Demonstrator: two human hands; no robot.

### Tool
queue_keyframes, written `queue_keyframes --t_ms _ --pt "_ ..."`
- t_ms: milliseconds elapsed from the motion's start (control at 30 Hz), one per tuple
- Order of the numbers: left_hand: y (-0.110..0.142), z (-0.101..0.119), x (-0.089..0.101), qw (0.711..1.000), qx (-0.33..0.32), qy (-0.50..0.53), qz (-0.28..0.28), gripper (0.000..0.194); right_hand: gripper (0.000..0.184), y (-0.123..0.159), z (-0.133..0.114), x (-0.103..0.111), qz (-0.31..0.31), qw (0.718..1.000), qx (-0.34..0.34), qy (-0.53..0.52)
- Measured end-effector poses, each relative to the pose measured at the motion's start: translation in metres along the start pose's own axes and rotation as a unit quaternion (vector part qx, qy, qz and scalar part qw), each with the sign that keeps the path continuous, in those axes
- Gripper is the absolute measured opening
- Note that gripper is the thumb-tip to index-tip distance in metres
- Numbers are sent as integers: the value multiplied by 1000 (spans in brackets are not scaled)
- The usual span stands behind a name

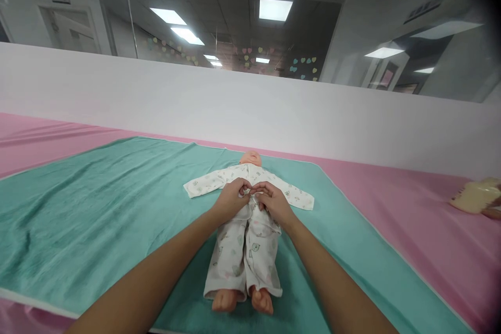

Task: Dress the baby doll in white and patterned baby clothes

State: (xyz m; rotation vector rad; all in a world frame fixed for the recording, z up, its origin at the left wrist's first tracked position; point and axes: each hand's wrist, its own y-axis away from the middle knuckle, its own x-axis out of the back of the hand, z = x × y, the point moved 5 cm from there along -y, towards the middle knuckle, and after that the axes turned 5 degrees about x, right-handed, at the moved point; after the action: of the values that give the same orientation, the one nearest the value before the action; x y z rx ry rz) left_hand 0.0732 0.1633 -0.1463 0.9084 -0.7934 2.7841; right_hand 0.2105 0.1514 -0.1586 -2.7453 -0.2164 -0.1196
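A baby doll (250, 158) lies on its back, its feet toward me. It wears a white printed top (205, 183) with long sleeves spread to both sides, and matching trousers (227, 255). Over the middle of the doll's top, my left hand (234, 199) pinches the front of the cloth with thumb and fingers. Close beside it, my right hand (272, 201) also has its fingers closed on the top's front edge. The fingertips of both hands nearly meet. Whatever fastening lies between them is too small to make out.
Under the doll is a teal blanket (117, 209) on a pink sheet (422, 209). A low white wall (235, 109) with glass above stands behind. At the far right lies a pale yellow object (475, 195), partly cut off by the frame.
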Motion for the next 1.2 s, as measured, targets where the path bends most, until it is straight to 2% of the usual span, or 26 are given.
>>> queue_keyframes --t_ms 267,467,833,967,1133,1200 --pt "0 3 -1 999 1 -32 4 20 18 0 7 -1 47 999 7 -5" --pt "2 6 2 999 -13 -44 9 16 16 1 5 -4 50 999 9 -3" --pt "1 1 2 999 -7 -23 30 9 13 1 4 -4 69 998 10 -9" --pt "2 0 0 1000 -14 14 21 18 12 1 4 -3 78 997 18 -18" --pt "-1 -8 9 997 -23 35 70 27 14 -1 14 12 139 989 24 -54" --pt "-3 -7 9 997 -51 11 53 26 15 -4 26 24 170 984 24 -47"
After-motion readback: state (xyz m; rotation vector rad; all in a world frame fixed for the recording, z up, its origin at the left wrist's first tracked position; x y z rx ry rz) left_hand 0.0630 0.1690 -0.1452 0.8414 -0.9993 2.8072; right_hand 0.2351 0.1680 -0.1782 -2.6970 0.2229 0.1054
